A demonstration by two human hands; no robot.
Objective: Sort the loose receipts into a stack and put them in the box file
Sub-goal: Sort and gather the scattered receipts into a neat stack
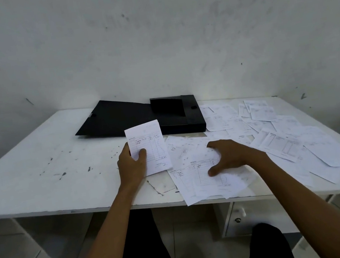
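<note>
Left hand (131, 165) holds one receipt (148, 147) raised off the surface (38, 170): the thumb is clamped across its lower front face and the other fingers are hidden behind the sheet. The receipt's long axis runs away from the person, leaning a little to the left. Its top edge points at the box file (141, 117), and the print reads upright from this side. The sheet is thin white paper, rectangular, ruled into a table with handwritten entries and a scrawl near the bottom. Right hand (232, 154) lies palm-down on the near pile of loose receipts (205, 176); its fingers (213, 144) are spread and slightly bent, pressing on the top sheet, not closed round anything. That pile is skewed, with long axes fanned at differing angles and its near corners overhanging the front edge of the surface. More receipts (276, 135) lie scattered flat and overlapping across the right half, the farthest just beside the box file. The box file is matte black and lies open at the far middle. Its flat lid is laid out to the left and its shallow tray sits to the right. The surface is white, scuffed and flecked with dark marks.
</note>
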